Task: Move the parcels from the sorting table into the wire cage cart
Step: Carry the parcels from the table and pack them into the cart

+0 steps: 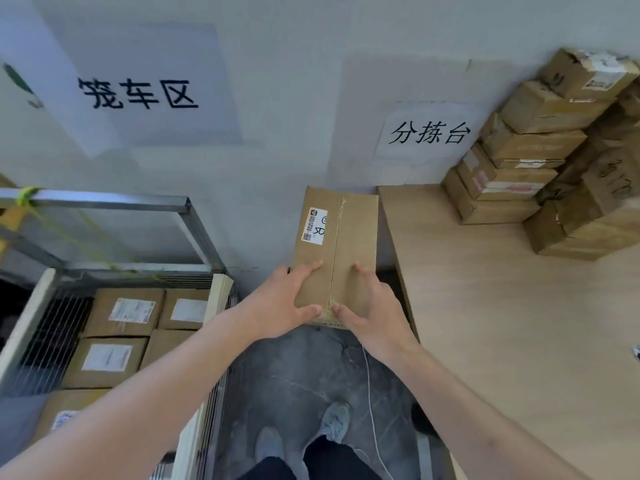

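Note:
A long brown cardboard parcel [341, 233] with a white label hangs in the air between the sorting table [502, 323] on the right and the wire cage cart [204, 233] on the left. My left hand [287, 303] grips its near left corner, thumb on the near end and fingers on top. My right hand [374, 306] grips the near right corner the same way. Several labelled parcels [117, 327] lie inside the cart. A pile of brown parcels [540, 157] stands at the table's far right against the wall.
A grey wall stands close ahead with two paper signs [138, 95]. Between cart and table is a narrow strip of dark floor [304, 379] where my feet stand. The cart's metal frame rises at the left. A thin white cord hangs beside the table edge.

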The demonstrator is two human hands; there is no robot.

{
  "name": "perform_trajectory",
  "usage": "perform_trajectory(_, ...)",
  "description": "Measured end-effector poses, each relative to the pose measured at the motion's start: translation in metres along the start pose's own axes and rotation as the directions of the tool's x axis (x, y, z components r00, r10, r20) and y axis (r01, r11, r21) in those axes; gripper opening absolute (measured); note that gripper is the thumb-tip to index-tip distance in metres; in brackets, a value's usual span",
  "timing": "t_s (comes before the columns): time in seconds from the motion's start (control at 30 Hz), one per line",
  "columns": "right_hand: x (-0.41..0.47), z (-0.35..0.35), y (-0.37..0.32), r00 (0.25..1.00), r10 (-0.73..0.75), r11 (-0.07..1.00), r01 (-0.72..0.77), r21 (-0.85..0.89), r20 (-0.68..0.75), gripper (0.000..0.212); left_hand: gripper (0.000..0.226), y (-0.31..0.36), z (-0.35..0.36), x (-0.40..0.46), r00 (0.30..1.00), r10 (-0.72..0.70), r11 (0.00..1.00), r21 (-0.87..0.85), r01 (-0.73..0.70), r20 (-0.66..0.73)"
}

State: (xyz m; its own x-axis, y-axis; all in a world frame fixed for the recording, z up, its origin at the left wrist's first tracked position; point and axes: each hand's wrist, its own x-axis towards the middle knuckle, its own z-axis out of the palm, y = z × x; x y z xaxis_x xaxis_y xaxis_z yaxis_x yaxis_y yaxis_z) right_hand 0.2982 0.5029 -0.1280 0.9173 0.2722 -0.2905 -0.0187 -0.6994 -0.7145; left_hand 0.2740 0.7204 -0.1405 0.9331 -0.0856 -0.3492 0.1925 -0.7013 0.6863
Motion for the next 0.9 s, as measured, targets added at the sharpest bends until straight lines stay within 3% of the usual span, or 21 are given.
perform_trajectory(0.47,0.023,0.085,-0.057,0.935,-0.164,0.97,0.21,-0.121,0.314,0.084,0.084,-0.079,-0.018,-0.089,0.941,-0.288,0.952,-0.16,0.261,-0.176)
perform_trajectory(0.7,0.048,0.108,-0.072,0.816,-0.259,0.92,0.372,-0.126,0.517,0.086,0.084,-0.091,-0.001,-0.113,0.836,-0.475,0.87,-0.289,0.399,-0.274)
perform_trajectory(0.9,0.051,0.143,-0.075,0.667,-0.314,0.854,0.509,-0.105,0.676,0.088,0.083,-0.097,0.033,-0.147,0.691,-0.639,0.764,-0.391,0.514,-0.339)
